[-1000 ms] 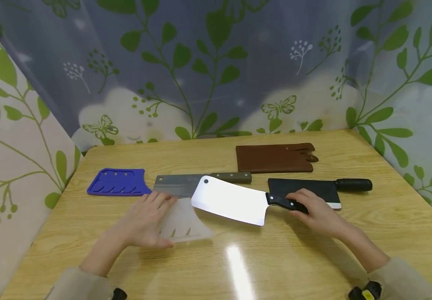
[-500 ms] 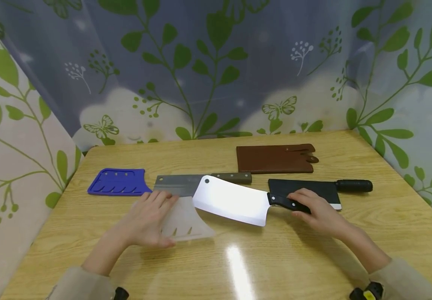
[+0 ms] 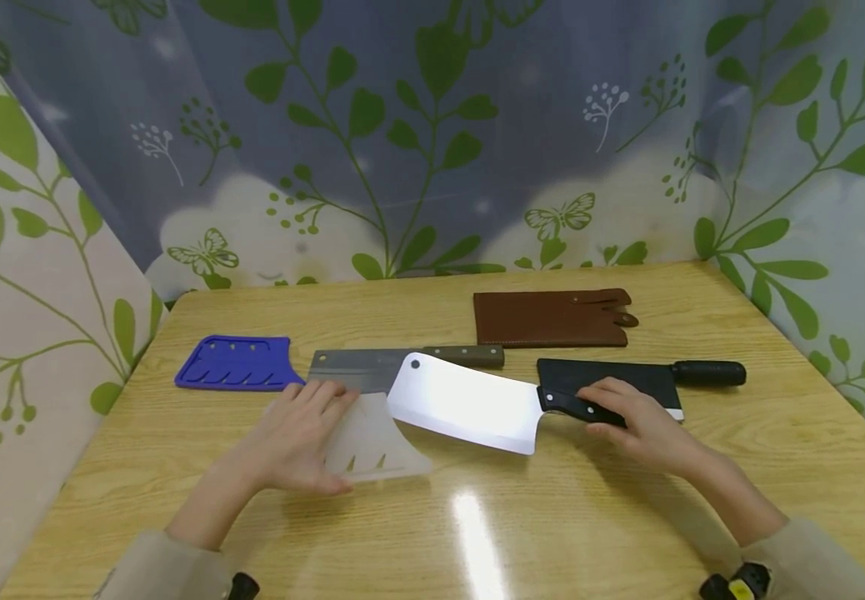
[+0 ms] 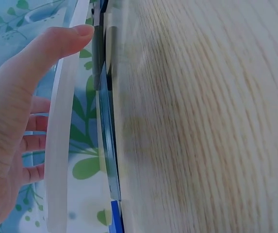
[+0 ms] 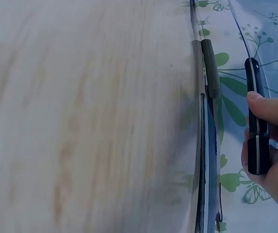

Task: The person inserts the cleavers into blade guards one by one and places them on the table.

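Observation:
My left hand (image 3: 301, 437) holds a translucent white blade guard (image 3: 372, 446) by its closed left end, thumb on the near edge and fingers over the far one. In the left wrist view the guard (image 4: 61, 121) is raised off the tabletop. A cleaver (image 3: 466, 404) with a shiny broad blade and black riveted handle is gripped by my right hand (image 3: 642, 425). Its blade points left, and the front end lies right at the guard's open side. Seen from the right wrist, thumb and fingers wrap the black handle (image 5: 256, 121), clear of the table.
Behind the guard lies a grey cleaver with a wooden handle (image 3: 481, 356), partly covered. A blue blade guard (image 3: 237, 364) is at the left. At the right are a black-bladed cleaver (image 3: 706, 372) and, farther back, a brown leather sheath (image 3: 537, 319). A patterned curtain (image 3: 477, 125) surrounds the wooden table (image 3: 372, 550).
Both hands, with the cleaver and white guard, drift very slightly to the right. Their grips and the other things stay the same.

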`<state>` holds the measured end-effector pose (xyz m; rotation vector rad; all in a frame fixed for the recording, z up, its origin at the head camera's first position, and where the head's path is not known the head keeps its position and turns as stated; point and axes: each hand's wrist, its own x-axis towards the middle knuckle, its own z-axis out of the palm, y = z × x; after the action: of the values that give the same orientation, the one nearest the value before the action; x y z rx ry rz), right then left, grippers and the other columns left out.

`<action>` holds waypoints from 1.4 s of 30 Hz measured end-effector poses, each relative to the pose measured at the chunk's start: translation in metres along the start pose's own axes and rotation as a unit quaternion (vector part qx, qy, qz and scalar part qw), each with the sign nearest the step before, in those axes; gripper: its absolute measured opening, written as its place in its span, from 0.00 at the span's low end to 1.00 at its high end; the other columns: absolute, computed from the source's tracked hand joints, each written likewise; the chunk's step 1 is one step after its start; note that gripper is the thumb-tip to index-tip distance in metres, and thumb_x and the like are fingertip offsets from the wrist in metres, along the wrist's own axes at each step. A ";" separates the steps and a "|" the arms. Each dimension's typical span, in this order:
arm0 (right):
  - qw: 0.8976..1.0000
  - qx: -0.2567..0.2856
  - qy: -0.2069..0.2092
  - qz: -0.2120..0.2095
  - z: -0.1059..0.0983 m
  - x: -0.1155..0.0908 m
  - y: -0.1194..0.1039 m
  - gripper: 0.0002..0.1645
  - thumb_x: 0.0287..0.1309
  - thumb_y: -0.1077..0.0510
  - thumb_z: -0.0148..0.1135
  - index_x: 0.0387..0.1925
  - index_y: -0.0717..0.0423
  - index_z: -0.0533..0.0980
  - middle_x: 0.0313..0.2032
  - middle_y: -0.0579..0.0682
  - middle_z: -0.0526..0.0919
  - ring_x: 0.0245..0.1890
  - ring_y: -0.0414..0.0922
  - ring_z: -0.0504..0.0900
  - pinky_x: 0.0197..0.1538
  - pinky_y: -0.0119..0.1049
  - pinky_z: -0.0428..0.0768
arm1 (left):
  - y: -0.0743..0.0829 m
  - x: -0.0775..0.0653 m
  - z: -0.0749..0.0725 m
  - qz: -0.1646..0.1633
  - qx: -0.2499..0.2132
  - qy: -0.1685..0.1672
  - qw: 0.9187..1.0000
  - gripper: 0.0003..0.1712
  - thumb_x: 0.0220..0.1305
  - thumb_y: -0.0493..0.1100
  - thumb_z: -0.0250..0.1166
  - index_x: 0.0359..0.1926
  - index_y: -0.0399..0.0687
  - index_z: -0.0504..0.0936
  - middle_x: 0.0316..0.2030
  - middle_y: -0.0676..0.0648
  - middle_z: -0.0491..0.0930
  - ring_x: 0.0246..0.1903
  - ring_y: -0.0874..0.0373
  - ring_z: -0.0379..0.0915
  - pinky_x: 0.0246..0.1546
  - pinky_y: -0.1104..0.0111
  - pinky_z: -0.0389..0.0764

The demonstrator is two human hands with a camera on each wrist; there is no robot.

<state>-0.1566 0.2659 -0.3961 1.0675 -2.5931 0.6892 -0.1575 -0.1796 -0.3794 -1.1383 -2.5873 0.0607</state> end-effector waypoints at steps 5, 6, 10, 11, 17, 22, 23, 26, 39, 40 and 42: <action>1.000 0.001 -0.002 0.003 0.000 0.000 -0.001 0.23 0.48 0.65 0.67 0.49 0.64 0.75 0.44 0.51 0.77 0.42 0.47 0.77 0.40 0.44 0.77 | 0.000 -0.001 0.000 0.000 -0.003 0.003 1.000 0.60 0.24 0.74 0.66 0.56 0.37 0.73 0.46 0.42 0.70 0.44 0.49 0.66 0.35 0.59 0.67; 1.000 0.000 -0.002 0.001 0.000 0.000 -0.001 0.23 0.48 0.65 0.67 0.49 0.64 0.75 0.44 0.52 0.77 0.42 0.47 0.77 0.40 0.44 0.77 | 0.000 -0.001 0.000 -0.001 -0.004 0.002 1.000 0.60 0.23 0.74 0.66 0.56 0.37 0.73 0.46 0.42 0.71 0.44 0.49 0.66 0.35 0.59 0.67; 1.000 0.000 -0.004 -0.003 0.000 0.000 0.001 0.23 0.48 0.66 0.67 0.49 0.64 0.76 0.44 0.51 0.77 0.41 0.46 0.77 0.39 0.43 0.77 | -0.001 -0.002 0.000 -0.004 -0.010 0.003 1.000 0.60 0.22 0.74 0.67 0.55 0.38 0.74 0.45 0.43 0.71 0.44 0.50 0.66 0.35 0.60 0.67; 1.000 0.001 -0.004 -0.005 0.000 0.001 0.001 0.23 0.47 0.66 0.67 0.49 0.64 0.76 0.44 0.50 0.77 0.41 0.45 0.77 0.39 0.43 0.77 | -0.001 -0.002 0.000 -0.003 -0.012 0.002 1.000 0.60 0.22 0.74 0.67 0.55 0.37 0.74 0.45 0.43 0.71 0.44 0.50 0.66 0.34 0.60 0.67; 0.999 0.002 -0.014 -0.030 0.001 0.002 0.000 0.24 0.45 0.68 0.68 0.48 0.66 0.76 0.43 0.50 0.77 0.42 0.44 0.76 0.40 0.41 0.77 | -0.006 -0.005 -0.002 -0.023 -0.017 -0.005 1.000 0.60 0.23 0.73 0.67 0.56 0.37 0.73 0.47 0.42 0.71 0.45 0.48 0.67 0.35 0.57 0.68; 0.999 0.007 -0.018 -0.034 -0.001 0.002 -0.001 0.24 0.45 0.68 0.68 0.49 0.65 0.76 0.43 0.49 0.77 0.42 0.43 0.75 0.40 0.40 0.77 | -0.010 -0.003 -0.005 -0.021 -0.024 0.002 0.999 0.60 0.22 0.72 0.68 0.56 0.37 0.73 0.47 0.42 0.72 0.45 0.49 0.68 0.36 0.56 0.69; 0.999 0.008 -0.018 -0.031 -0.002 0.002 -0.001 0.24 0.45 0.68 0.68 0.49 0.64 0.76 0.43 0.49 0.77 0.42 0.43 0.75 0.39 0.40 0.77 | -0.010 -0.003 -0.005 -0.018 -0.026 0.000 1.000 0.60 0.22 0.72 0.68 0.56 0.37 0.73 0.47 0.42 0.71 0.45 0.49 0.68 0.36 0.56 0.70; 0.999 0.011 -0.022 -0.033 -0.004 0.002 0.000 0.25 0.45 0.68 0.68 0.49 0.63 0.76 0.43 0.48 0.77 0.41 0.42 0.76 0.39 0.39 0.77 | -0.009 -0.002 -0.004 -0.014 -0.030 -0.009 0.999 0.60 0.23 0.73 0.68 0.56 0.37 0.73 0.47 0.42 0.71 0.46 0.50 0.68 0.36 0.57 0.70; 0.998 0.013 -0.024 -0.056 -0.004 0.000 0.004 0.25 0.45 0.66 0.68 0.49 0.66 0.76 0.44 0.50 0.77 0.43 0.46 0.76 0.40 0.41 0.77 | -0.006 0.004 -0.002 0.026 -0.014 0.021 0.999 0.61 0.21 0.73 0.68 0.55 0.37 0.73 0.46 0.42 0.72 0.45 0.48 0.69 0.36 0.55 0.71; 0.998 0.012 -0.025 -0.056 -0.005 0.001 0.004 0.25 0.45 0.66 0.68 0.49 0.66 0.76 0.44 0.50 0.77 0.43 0.46 0.75 0.41 0.41 0.77 | -0.006 0.005 -0.002 0.028 -0.014 0.021 0.999 0.61 0.21 0.73 0.68 0.56 0.37 0.73 0.47 0.42 0.72 0.45 0.48 0.69 0.36 0.54 0.71; 0.998 0.011 -0.027 -0.056 -0.006 0.002 0.004 0.26 0.44 0.67 0.68 0.49 0.67 0.76 0.44 0.50 0.78 0.44 0.46 0.75 0.41 0.41 0.77 | -0.006 0.007 -0.003 0.029 -0.013 0.020 0.999 0.61 0.22 0.73 0.68 0.56 0.37 0.73 0.47 0.42 0.72 0.45 0.48 0.69 0.37 0.54 0.71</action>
<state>-0.1608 0.2702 -0.3909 1.2442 -2.5511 0.6724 -0.1653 -0.1793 -0.3735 -1.2113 -2.5264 0.0169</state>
